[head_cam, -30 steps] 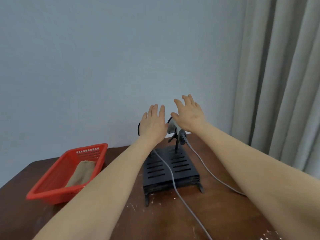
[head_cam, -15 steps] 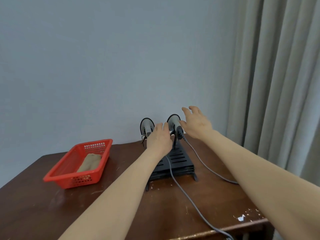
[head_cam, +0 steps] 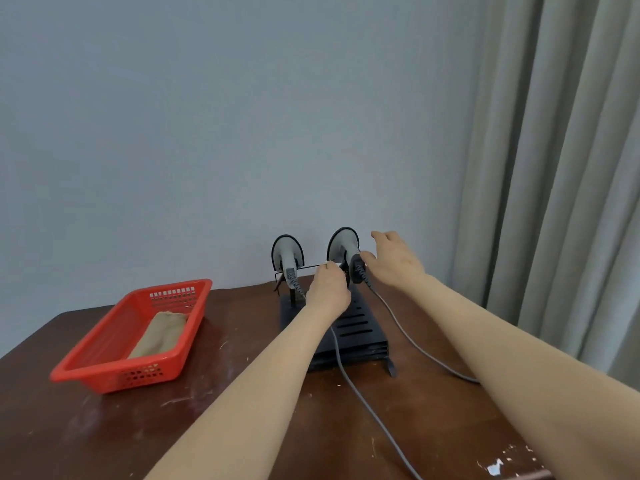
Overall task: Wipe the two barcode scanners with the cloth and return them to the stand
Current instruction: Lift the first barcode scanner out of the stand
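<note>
Two grey barcode scanners hang head-up on the wire bar of a black stand at the back of the table: the left scanner and the right scanner. My left hand sits between them, its fingers curled at the stand's bar. My right hand is beside the right scanner with its fingers relaxed and its thumb at the scanner's black handle end. The folded beige cloth lies in a red basket on the left.
Two grey cables trail from the scanners across the dark wooden table toward its front edge. A grey wall stands close behind the stand. A curtain hangs at the right.
Both hands have dropped from in front of the scanners. The left hand's fingers went from straight to curled at the stand bar. The right hand reached the right scanner's handle.
</note>
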